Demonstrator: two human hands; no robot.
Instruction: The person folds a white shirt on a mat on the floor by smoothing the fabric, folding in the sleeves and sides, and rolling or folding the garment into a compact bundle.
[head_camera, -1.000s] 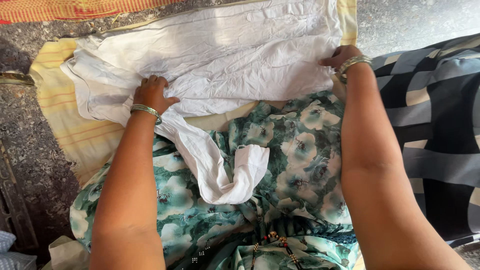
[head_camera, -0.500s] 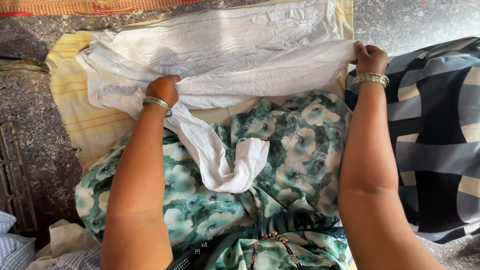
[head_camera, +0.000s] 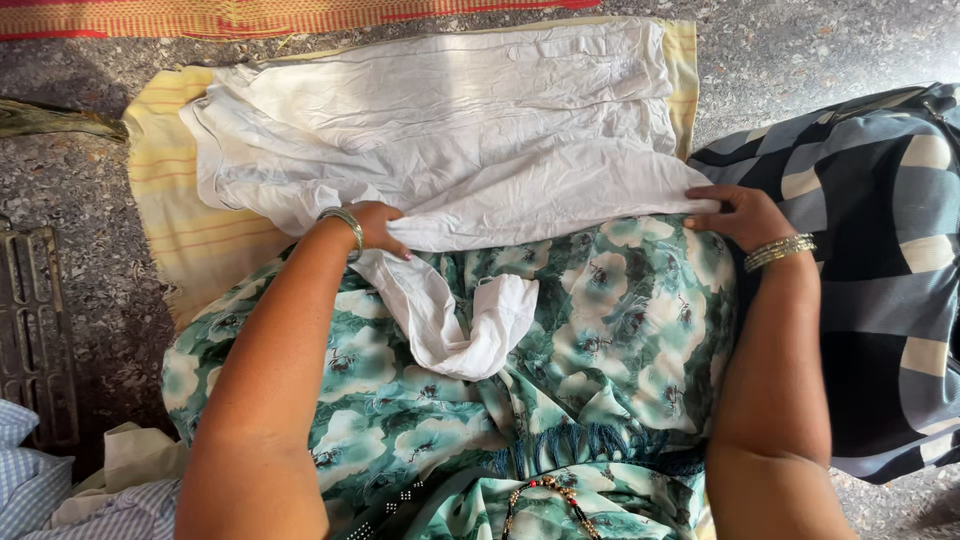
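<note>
Head view, looking down over the lap at the floor.

White cotton garment (head_camera: 450, 120) lies spread across a pale yellow striped cloth (head_camera: 165, 215) on the speckled stone floor (head_camera: 780, 50). Fabric creased, bunched along its left side. Its near edge is folded over and drawn toward the person, resting at the edge of the lap. One loose strip of the same white fabric trails down from the left hand onto the lap and curls back on itself.

Left hand (head_camera: 375, 225): closed on the near fold of the white garment, left of centre, fingers curled over the cloth, thumb side hidden under it. Silver bangle (head_camera: 345, 222) at the wrist.

Right hand (head_camera: 740, 215): at the right end of the same fold, fingers laid fairly flat over the corner; thumb hidden, so a pinch underneath cannot be told, but the hand is pressed on the fabric. Stacked metal bangles (head_camera: 780, 252) at this wrist.

Lap covered by a green floral-print dress (head_camera: 600, 330), both forearms lying over it. Beaded necklace (head_camera: 545, 495) hangs at the near edge of the view.

Right: dark blue, grey and cream checked fabric (head_camera: 880, 270), touching the right forearm. Far edge: red and orange woven mat (head_camera: 250, 15). Near left corner: blue checked cloth (head_camera: 30, 480) and a cream cloth (head_camera: 130, 465) beside it.
</note>
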